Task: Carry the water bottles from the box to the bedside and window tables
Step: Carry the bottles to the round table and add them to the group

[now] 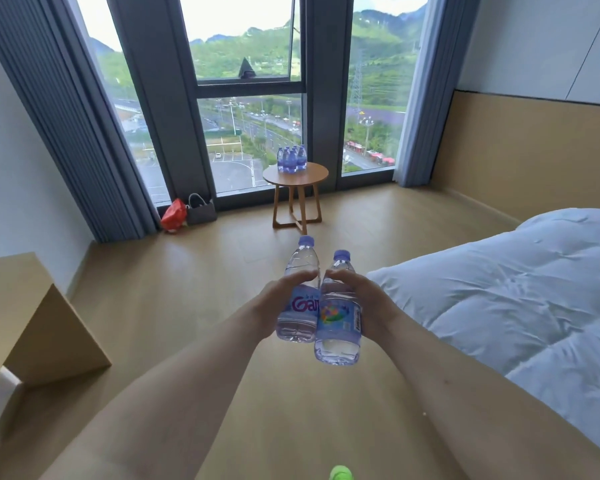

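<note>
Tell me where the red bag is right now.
The red bag sits on the floor at the far left of the head view, below the window, touching the grey tote and left of the round table.

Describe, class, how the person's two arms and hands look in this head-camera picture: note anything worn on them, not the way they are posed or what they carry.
Both arms are bare along all that shows; no sleeve is in view. The left hand and right hand wear no gloves. No watch, bracelet or ring shows on the sides facing the camera.
</note>
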A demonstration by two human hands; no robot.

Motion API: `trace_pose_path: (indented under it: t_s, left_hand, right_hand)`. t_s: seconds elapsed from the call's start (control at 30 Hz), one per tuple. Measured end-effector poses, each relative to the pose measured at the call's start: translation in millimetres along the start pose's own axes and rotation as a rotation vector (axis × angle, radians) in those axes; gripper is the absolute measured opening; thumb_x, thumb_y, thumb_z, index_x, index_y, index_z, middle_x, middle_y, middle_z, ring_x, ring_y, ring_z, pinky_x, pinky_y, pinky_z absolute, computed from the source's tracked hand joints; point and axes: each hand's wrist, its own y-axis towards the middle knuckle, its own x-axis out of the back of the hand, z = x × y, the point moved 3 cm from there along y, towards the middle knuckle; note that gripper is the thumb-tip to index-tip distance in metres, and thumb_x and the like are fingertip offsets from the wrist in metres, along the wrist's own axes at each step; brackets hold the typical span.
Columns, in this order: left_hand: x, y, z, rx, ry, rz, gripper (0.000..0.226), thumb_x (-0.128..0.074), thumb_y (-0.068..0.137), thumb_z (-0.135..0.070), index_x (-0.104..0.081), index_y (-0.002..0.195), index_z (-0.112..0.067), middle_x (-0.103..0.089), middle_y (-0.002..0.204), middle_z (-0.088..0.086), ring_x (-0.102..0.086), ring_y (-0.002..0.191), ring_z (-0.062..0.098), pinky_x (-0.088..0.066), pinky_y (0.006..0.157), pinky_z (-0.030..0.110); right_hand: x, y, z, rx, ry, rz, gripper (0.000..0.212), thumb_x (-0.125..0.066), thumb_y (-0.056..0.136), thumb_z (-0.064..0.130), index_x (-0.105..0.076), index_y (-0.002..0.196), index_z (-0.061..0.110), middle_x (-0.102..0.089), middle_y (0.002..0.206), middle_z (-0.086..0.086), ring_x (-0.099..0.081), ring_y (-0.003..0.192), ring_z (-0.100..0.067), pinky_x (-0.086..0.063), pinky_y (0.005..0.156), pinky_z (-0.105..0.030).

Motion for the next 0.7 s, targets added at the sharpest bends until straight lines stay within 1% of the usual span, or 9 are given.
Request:
trace_pose_path:
  t_s: [0.07, 0.13, 0.23, 0.33, 0.4, 0.47, 0.5, 0.57, 0.7]
  left_hand:
    - [10, 41, -10, 0.002, 0.016, -0.028, 0.073, -0.075, 0.081, -0.058, -0.057, 0.134, -0.01, -0.069, 0.124, 0.026, -0.067, 0.113, 0.046, -0.051, 0.104, 0.059]
    - [18, 85, -23, 0.021, 0.035, -0.055, 0.073, -0.074, 0.082, -0.058, -0.057, 0.134, -0.011, -0.07, 0.123, 0.024, -0.066, 0.115, 0.046, -0.052, 0.103, 0.057]
    - [28, 150, -51, 0.036, 0.033, -0.096, 0.07, -0.072, 0.084, -0.057, -0.057, 0.134, -0.011, -0.071, 0.122, 0.023, -0.067, 0.115, 0.044, -0.052, 0.104, 0.056]
    - [38, 206, -83, 0.047, 0.025, -0.141, 0.068, -0.072, 0.084, -0.057, -0.058, 0.134, -0.011, -0.071, 0.122, 0.022, -0.067, 0.115, 0.043, -0.051, 0.105, 0.055]
    - [47, 243, -103, 0.042, 0.015, -0.165, 0.068, -0.071, 0.085, -0.058, -0.059, 0.133, -0.011, -0.071, 0.122, 0.022, -0.067, 0.116, 0.043, -0.051, 0.106, 0.055]
    - [58, 276, -117, 0.044, 0.01, -0.179, 0.068, -0.071, 0.084, -0.058, -0.059, 0.133, -0.012, -0.072, 0.121, 0.021, -0.068, 0.115, 0.043, -0.051, 0.105, 0.055]
    - [64, 292, -122, 0.052, 0.008, -0.182, 0.069, -0.072, 0.083, -0.059, -0.059, 0.132, -0.012, -0.072, 0.12, 0.021, -0.068, 0.114, 0.042, -0.051, 0.105, 0.055]
    - [76, 326, -130, 0.076, 0.011, -0.183, 0.073, -0.074, 0.078, -0.062, -0.06, 0.131, -0.013, -0.073, 0.118, 0.02, -0.069, 0.112, 0.041, -0.053, 0.104, 0.054]
    - [105, 401, -141, 0.128, -0.001, -0.149, 0.08, -0.08, 0.069, -0.064, -0.06, 0.129, -0.016, -0.075, 0.115, 0.017, -0.072, 0.109, 0.038, -0.055, 0.101, 0.051]
  right_hand:
    - [18, 40, 11, -0.007, -0.01, -0.004, 0.036, -0.071, 0.089, 0.025, -0.058, 0.115, 0.003, -0.061, 0.116, -0.026, -0.057, 0.104, -0.043, -0.047, 0.096, -0.053]
    - [36, 81, 26, -0.011, -0.017, -0.001, 0.039, -0.073, 0.088, 0.026, -0.059, 0.116, 0.003, -0.063, 0.116, -0.026, -0.061, 0.101, -0.042, -0.049, 0.094, -0.051]
    - [62, 142, 56, -0.013, -0.04, 0.028, 0.038, -0.073, 0.088, 0.027, -0.061, 0.114, 0.002, -0.066, 0.114, -0.025, -0.068, 0.09, -0.037, -0.057, 0.081, -0.045]
    - [83, 199, 91, -0.046, -0.049, 0.035, 0.038, -0.074, 0.087, 0.029, -0.063, 0.113, 0.003, -0.068, 0.112, -0.024, -0.07, 0.085, -0.035, -0.059, 0.074, -0.041]
    - [94, 237, 114, -0.049, -0.04, 0.05, 0.032, -0.074, 0.086, 0.028, -0.064, 0.105, 0.005, -0.068, 0.108, -0.023, -0.07, 0.082, -0.034, -0.059, 0.073, -0.041]
    - [103, 271, 133, -0.054, -0.008, 0.065, 0.023, -0.075, 0.086, 0.026, -0.063, 0.094, 0.009, -0.068, 0.097, -0.019, -0.07, 0.077, -0.032, -0.059, 0.071, -0.041]
    - [106, 287, 139, -0.06, 0.01, 0.068, 0.022, -0.074, 0.086, 0.025, -0.06, 0.092, 0.01, -0.067, 0.091, -0.016, -0.069, 0.075, -0.031, -0.059, 0.07, -0.04]
    - [116, 321, 149, -0.071, 0.032, 0.051, 0.024, -0.074, 0.086, 0.024, -0.056, 0.094, 0.01, -0.066, 0.088, -0.013, -0.069, 0.074, -0.03, -0.059, 0.07, -0.04]
    - [135, 392, 162, -0.105, 0.035, 0.069, 0.024, -0.069, 0.09, 0.024, -0.056, 0.101, 0.007, -0.069, 0.096, -0.017, -0.069, 0.08, -0.033, -0.059, 0.075, -0.043]
